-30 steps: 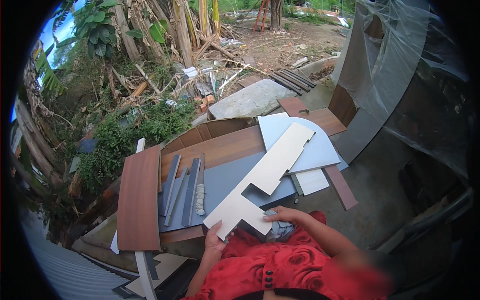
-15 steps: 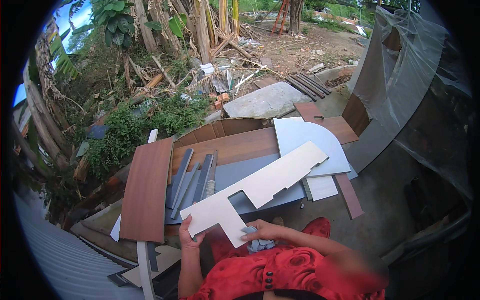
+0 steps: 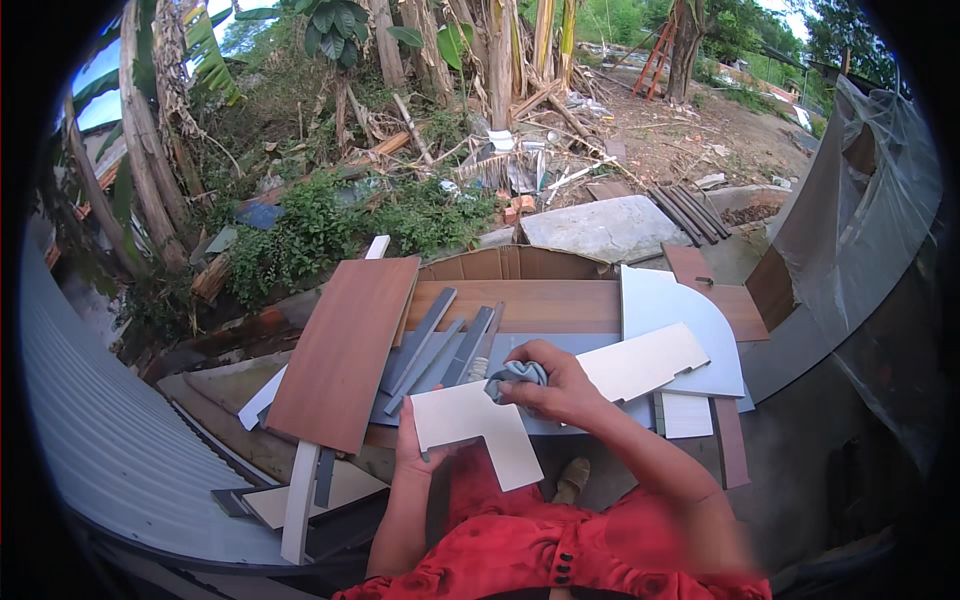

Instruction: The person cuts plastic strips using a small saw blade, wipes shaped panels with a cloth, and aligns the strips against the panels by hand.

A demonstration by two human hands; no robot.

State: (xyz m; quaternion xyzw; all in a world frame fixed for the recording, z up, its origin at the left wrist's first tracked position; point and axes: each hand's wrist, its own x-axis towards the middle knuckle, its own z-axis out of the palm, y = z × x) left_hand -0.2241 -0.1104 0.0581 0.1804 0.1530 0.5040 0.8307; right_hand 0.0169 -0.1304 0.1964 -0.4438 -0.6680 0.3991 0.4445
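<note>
A cream-white flat board with cut-outs is tilted up in front of me, its far end reaching over the stacked panels. My left hand grips the board's near left edge, fingers wrapped around it. Bunched in my right hand is a grey-blue cloth, pressed at the board's upper edge. That hand and forearm cover the board's middle. Whether the cloth touches the surface along its whole width is hidden by my fingers.
Under the board lie a grey panel, dark narrow strips and a brown wood panel at left. A white round-cornered panel rests at right. Corrugated metal borders the left; plastic sheeting hangs at right.
My right hand has lifted the cloth from the board's near lower corner to its upper edge. The view has shifted, so the whole scene sits further right in the picture.
</note>
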